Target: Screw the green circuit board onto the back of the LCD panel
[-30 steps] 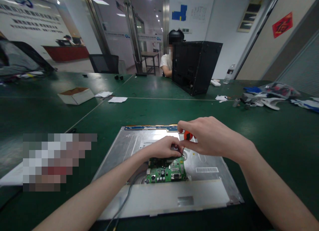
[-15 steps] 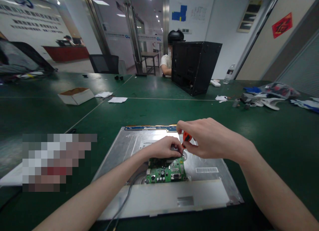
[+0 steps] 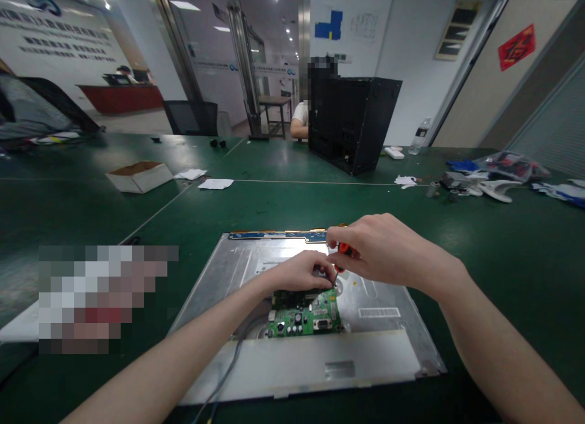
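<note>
My right hand [image 3: 370, 250] is closed round the red and black handle of a screwdriver [image 3: 346, 250], its shaft slanting down to the upper right corner of a green circuit board [image 3: 304, 320]. Beside the shaft's lower end my left hand [image 3: 304, 270] is pinched, with thumb and fingertips together; what lies between them is hidden. The board sits on the silvery metal back of a flat display panel [image 3: 214, 284], partly covered by my left hand. A narrow blue circuit strip [image 3: 274, 235] runs along the panel's far edge. A grey cable [image 3: 235, 357] comes out under my left forearm.
A black computer case [image 3: 347, 122] stands on the green table [image 3: 274, 201], with a person behind it. To the left are an open white box [image 3: 139, 179], papers [image 3: 216, 184] and a pixelated patch. Several loose parts, a bag [image 3: 512, 164] and a bottle [image 3: 419, 137] lie or stand right.
My right hand has turned slightly on the screwdriver handle, its fingers shifting. My left hand stays put. The black case and the person behind it have shifted slightly left.
</note>
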`<state>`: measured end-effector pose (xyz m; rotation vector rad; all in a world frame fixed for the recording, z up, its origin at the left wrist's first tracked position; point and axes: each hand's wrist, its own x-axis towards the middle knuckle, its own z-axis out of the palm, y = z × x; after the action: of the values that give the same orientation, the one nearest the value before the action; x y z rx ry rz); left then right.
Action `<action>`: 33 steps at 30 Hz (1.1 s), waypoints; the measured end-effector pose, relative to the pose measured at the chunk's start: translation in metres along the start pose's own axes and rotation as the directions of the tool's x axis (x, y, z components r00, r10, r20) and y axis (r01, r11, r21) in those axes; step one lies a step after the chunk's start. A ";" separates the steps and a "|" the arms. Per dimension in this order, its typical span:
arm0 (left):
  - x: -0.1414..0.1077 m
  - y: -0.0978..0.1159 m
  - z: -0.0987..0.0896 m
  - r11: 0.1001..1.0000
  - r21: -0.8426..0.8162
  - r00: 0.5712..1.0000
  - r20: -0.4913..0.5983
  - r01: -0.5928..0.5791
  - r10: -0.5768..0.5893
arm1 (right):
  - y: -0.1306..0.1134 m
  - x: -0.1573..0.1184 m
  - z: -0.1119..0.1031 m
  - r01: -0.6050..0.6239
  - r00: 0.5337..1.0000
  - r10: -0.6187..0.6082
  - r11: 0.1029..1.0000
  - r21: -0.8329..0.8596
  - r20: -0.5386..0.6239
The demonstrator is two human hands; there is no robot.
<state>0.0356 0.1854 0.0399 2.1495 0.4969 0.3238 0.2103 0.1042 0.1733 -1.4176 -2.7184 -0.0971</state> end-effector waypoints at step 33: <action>0.001 0.001 0.000 1.000 0.013 1.000 -0.028 0.015 -0.014 | -0.004 -0.004 -0.004 0.027 0.999 -0.028 0.999 0.036 0.017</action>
<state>0.0369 0.1854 0.0406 2.1557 0.5316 0.3437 0.2096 0.0984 0.1766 -1.3782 -2.7396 -0.0375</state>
